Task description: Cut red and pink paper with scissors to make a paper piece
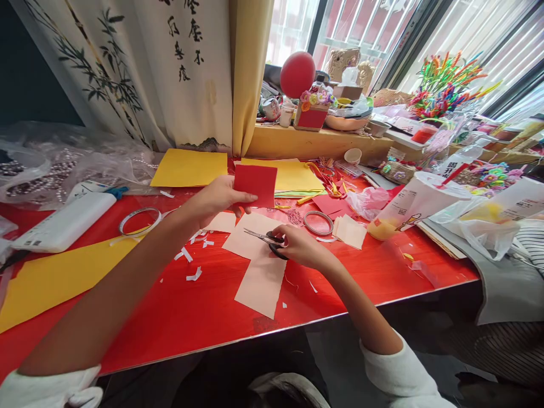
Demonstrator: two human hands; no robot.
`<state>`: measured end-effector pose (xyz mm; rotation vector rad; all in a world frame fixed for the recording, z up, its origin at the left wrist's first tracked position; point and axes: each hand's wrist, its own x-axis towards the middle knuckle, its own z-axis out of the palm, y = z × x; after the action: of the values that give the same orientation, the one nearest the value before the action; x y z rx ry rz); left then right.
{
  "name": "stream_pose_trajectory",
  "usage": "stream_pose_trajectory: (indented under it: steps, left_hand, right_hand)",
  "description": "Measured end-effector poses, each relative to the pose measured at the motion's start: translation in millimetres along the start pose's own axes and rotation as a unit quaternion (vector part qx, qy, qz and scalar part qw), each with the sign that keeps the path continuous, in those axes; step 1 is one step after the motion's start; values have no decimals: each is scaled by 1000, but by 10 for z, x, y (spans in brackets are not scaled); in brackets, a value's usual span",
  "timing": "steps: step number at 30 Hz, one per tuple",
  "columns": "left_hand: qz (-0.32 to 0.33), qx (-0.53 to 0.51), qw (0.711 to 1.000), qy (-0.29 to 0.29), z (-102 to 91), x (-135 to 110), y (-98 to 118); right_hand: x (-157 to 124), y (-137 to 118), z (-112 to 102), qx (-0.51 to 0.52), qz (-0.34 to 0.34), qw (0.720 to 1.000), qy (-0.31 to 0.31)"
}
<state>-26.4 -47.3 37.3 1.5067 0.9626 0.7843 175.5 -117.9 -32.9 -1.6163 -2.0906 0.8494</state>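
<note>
Your left hand held a red paper square up above the worktop, its thumb and fingers pinching the square by its left edge. Your right hand held the scissors, its fingers wrapped about the black handles; the blades pointed left and appeared slightly parted. The scissors were over a pale paper sheet, though you could not have told from this angle whether they touched it, and a second pale sheet lay on its near side. The red square was on the far side of the scissors, apart from the blades, so no cut was under way. The step in hand looked like handling and placing the square, with the scissors kept ready. By that reading, a next move with the blades would have called for a steady left pinch, the square's free edge brought towards the scissors, and the left fingers well away from the cutting line. Laying the square down instead would have called for a flat spot apart from the white scraps to the left and the tape roll to the right.
</note>
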Motion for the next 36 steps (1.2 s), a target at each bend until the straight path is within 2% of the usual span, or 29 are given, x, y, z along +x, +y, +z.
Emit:
stream_pose_trajectory:
  steps: [4, 6, 9, 14, 18, 20, 24, 28, 30, 32, 36]
  left_hand:
    - [-32, 18, 997, -75, 43, 18, -86]
    - [-37, 37, 995, -89, 69, 21, -112]
    - [-38, 65, 993, -95, 115, 27, -140]
    - [-40, 75, 987, -136, 182, 40, -186]
    - [-32, 100, 985, -137, 195, 54, -227]
    - [-23, 98, 984, -144, 197, 59, -245]
    - [5, 102, 986, -135, 210, 65, -264]
    - [11, 102, 991, -82, 198, 81, -274]
    - [5, 95, 995, -35, 159, 96, -273]
    - [-1, 88, 996, 0, 97, 116, -269]
    - [6, 71, 997, 11, -38, 156, -263]
  right_hand:
    - [-10, -15, 8, 24, -27, 997, -70]
    - [-21, -2, -21, 63, -37, 993, -96]
    - [-26, 31, -63, 169, -35, 981, -92]
    - [-37, 24, -80, 291, 5, 957, -22]
    - [-32, -31, -64, 392, -46, 919, 19]
    - [-11, -35, -42, 432, -58, 898, 63]
    - [32, -13, 12, 426, -26, 891, 152]
    - [9, 24, -26, 398, -11, 894, 205]
    - [-42, 129, -127, 369, 11, 899, 235]
    - [-132, 345, -288, 332, 46, 900, 278]
    - [-430, 1020, -684, 238, 138, 890, 364]
